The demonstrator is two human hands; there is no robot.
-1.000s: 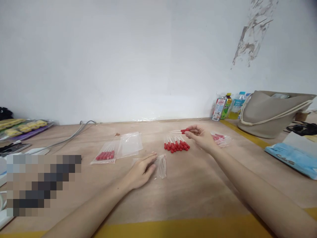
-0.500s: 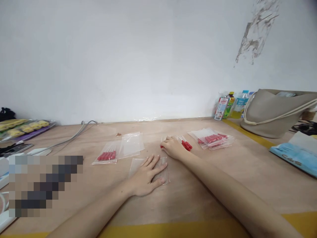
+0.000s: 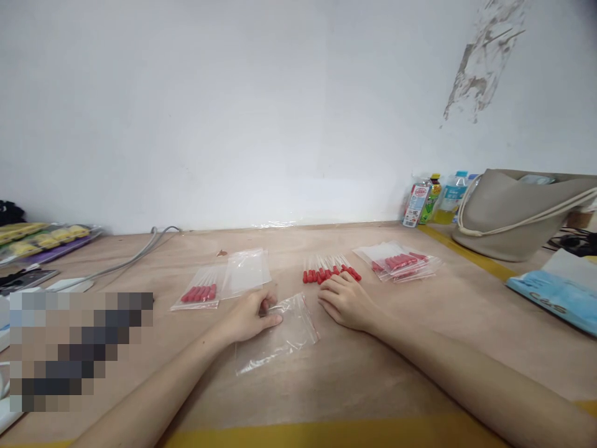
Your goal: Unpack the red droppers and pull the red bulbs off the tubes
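My left hand (image 3: 254,315) is closed on the upper left edge of a clear zip-lock bag (image 3: 280,339), its thumb lying over the plastic. The bag is tilted and looks flat, with nothing visible inside. My right hand (image 3: 347,302) rests low over the table to the right of the bag, fingers bent and together; whatever is under them is hidden. Just beyond its fingertips lies a row of glass droppers with red rubber bulbs (image 3: 321,274), bulbs toward me. Left of centre, a bag of several red-bulbed droppers (image 3: 199,292) lies beside flat clear bags (image 3: 246,272).
A stack of bags with red-bulbed droppers (image 3: 401,261) lies right of the row. Farther right are a blue tissue pack (image 3: 555,298), a grey bag (image 3: 517,214) and drink bottles (image 3: 450,199). A grey cable (image 3: 140,252) and yellow packets (image 3: 51,239) lie at left.
My left hand has gone from lying flat on the bag to gripping its edge, and the bag has tilted. My right hand has drawn back toward me, uncovering the row of droppers.
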